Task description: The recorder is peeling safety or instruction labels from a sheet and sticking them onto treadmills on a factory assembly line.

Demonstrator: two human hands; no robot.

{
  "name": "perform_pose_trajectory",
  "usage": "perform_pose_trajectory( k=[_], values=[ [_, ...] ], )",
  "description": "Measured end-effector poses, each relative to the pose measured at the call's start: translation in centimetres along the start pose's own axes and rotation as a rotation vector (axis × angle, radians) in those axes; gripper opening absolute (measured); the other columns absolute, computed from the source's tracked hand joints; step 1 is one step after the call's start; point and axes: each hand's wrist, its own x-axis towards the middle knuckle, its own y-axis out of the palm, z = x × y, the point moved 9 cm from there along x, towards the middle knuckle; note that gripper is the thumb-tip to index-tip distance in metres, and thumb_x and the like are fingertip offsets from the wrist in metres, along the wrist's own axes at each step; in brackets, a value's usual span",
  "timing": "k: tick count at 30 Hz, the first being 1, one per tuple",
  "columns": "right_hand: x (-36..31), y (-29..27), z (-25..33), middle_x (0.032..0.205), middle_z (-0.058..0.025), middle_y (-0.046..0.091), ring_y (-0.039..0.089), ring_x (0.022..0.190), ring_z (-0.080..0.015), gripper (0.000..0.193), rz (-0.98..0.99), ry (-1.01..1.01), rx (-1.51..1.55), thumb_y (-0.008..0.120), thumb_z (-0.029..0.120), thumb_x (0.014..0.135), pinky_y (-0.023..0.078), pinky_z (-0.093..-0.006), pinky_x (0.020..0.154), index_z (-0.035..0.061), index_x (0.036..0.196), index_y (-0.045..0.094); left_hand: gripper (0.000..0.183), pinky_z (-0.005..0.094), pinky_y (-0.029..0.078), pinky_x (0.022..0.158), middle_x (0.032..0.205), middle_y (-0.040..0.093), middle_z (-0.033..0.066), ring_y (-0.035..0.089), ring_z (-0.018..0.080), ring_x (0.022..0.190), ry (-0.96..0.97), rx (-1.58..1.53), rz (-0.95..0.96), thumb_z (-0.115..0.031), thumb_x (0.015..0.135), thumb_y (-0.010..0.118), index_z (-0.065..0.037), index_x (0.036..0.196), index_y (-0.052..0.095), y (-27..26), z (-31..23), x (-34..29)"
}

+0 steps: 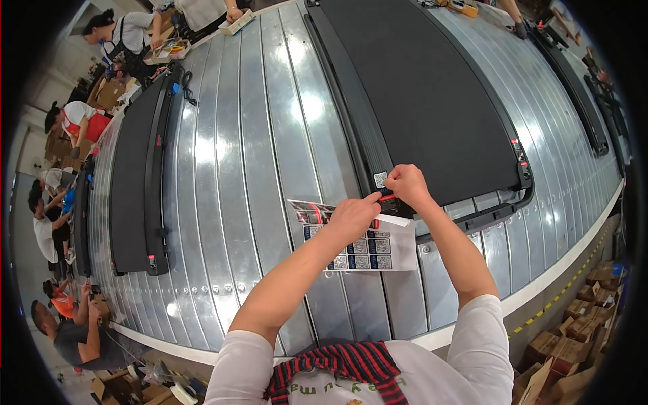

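Note:
A treadmill with a flat black belt (432,94) lies lengthwise in front of me. At the near end of its left side rail is a small label with a square code (381,179). My right hand (408,183) is closed in a pinch at the label's right edge. My left hand (356,217) holds sheets of labels (371,260) against the roller table, its index finger reaching to the rail end just below the label. The sheets carry rows of blue-and-white code labels, and a red-and-black printed sheet (312,212) lies with them.
Metal rollers (236,169) form the long table. Another treadmill (138,175) lies to the left and a further one (570,94) at the far right. Several people work along the left and far sides. Cardboard boxes (560,344) are stacked at lower right.

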Motion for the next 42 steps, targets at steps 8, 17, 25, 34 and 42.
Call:
perform_pose_trajectory(
  k=[8,17,25,34,42],
  values=[
    [-1.6,-1.0,2.2,0.077,-0.0113,0.062,0.060,0.078,-0.0282,0.011,-0.184,-0.090,-0.392,0.059,0.016,0.068,0.047,-0.0375,0.070,0.0090,0.075,0.063,0.009,0.0404,0.047,0.068,0.118,0.047,0.0130,0.057,0.0328,0.083,0.102,0.009,-0.093,0.000,0.067,0.050,-0.001,0.076,0.049,-2.6,-3.1,-7.5],
    [-2.3,-0.8,1.8,0.074,-0.0115,0.062,0.059,0.075,-0.0296,0.010,-0.305,-0.195,-0.354,0.054,0.017,0.071,0.046,-0.0396,0.065,0.0077,0.070,0.059,0.015,0.0402,0.047,0.062,0.116,0.049,0.0130,0.057,0.0310,0.075,0.181,0.030,-0.103,-0.002,0.064,0.052,-0.004,0.078,0.048,-4.1,-7.5,-15.2],
    [-1.4,-1.2,1.2,0.072,-0.0101,0.062,0.059,0.073,-0.0283,0.012,-0.242,-0.213,-0.210,0.056,0.019,0.068,0.047,-0.0383,0.065,0.0080,0.070,0.062,0.013,0.0427,0.046,0.057,0.124,0.045,0.0091,0.058,0.0339,0.071,0.031,0.072,0.003,-0.001,0.066,0.052,-0.004,0.078,0.049,-2.3,-4.0,-11.0],
    [-0.5,-0.7,-0.4,0.071,-0.0083,0.062,0.060,0.070,-0.0245,0.017,-0.104,-0.112,-0.023,0.060,0.022,0.065,0.047,-0.0346,0.064,0.0083,0.073,0.065,0.006,0.0427,0.046,0.068,0.128,0.038,0.0113,0.058,0.0331,0.080,0.005,0.081,0.146,-0.003,0.070,0.051,-0.002,0.075,0.054,0.4,-2.6,-0.4],
    [-1.1,-1.3,0.1,0.068,-0.0080,0.062,0.060,0.068,-0.0246,0.015,-0.152,-0.125,-0.041,0.059,0.020,0.067,0.047,-0.0348,0.061,0.0075,0.071,0.064,0.008,0.0421,0.046,0.069,0.129,0.037,0.0116,0.058,0.0326,0.081,-0.039,0.089,0.184,-0.004,0.071,0.052,-0.003,0.078,0.055,1.6,-1.8,1.1]
  ],
)
